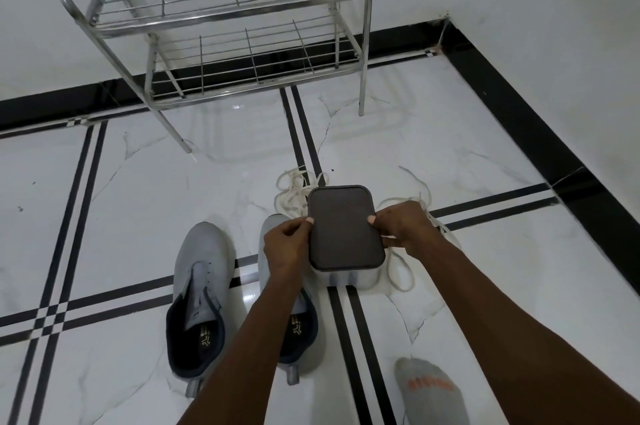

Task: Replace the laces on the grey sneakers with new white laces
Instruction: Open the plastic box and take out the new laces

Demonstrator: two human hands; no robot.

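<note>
Prising evenly, the dark lid [344, 227] pinched by left hand [285, 243] and right hand [401, 225] at frame centre is best lifted straight off its clear container [349, 277]

Both hands [287, 244] [403, 229] grip dark-lidded box [344, 227]; laceless grey sneakers [199, 289] beside.

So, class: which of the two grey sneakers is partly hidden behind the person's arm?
The right-hand sneaker, next to the lidded container. The left hand and forearm cross over it, while the other sneaker lies fully in view.
</note>
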